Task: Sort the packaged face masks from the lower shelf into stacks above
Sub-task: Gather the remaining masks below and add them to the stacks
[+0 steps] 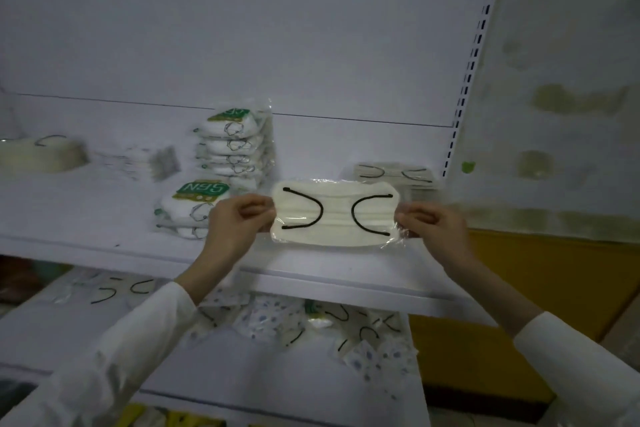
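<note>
Hands (239, 218) (429, 224) pinching packaged mask (335, 217) edges, above upper shelf (346, 274) lip

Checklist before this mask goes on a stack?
1. Left hand pinches mask edge: ok.
2. Right hand pinches the other edge: ok.
3. Mask held level, loops facing up: ok.
4. Matching black-loop stack in view behind the mask: ok.
5. That stack squared up: cannot tell, blurred.
6. Pile on the shelf below cleared: not ok.
</note>
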`<action>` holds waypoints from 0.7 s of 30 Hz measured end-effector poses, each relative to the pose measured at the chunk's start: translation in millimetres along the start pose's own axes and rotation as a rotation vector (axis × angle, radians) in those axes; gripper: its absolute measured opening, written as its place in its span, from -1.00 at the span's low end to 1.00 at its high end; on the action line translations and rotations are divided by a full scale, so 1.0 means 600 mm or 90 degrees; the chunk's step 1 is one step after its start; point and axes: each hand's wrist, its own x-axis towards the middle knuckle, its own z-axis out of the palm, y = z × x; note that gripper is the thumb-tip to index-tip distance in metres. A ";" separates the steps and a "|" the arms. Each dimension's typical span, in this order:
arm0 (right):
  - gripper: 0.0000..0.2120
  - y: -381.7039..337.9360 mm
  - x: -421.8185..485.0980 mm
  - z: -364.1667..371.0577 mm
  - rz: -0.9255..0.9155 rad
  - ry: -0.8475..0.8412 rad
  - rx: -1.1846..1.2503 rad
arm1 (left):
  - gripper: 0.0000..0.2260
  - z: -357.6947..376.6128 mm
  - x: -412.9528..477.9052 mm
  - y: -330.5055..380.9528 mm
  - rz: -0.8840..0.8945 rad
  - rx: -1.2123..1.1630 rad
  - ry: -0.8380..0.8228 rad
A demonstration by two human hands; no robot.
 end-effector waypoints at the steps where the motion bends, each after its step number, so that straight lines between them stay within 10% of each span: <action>1: -0.86 -0.014 -0.001 0.020 -0.011 -0.018 0.007 | -0.85 -0.024 -0.007 0.009 0.011 0.006 0.016; 21: -0.86 -0.135 -0.058 0.697 -0.064 -0.215 0.028 | -0.78 -0.685 -0.015 -0.049 0.004 0.187 0.306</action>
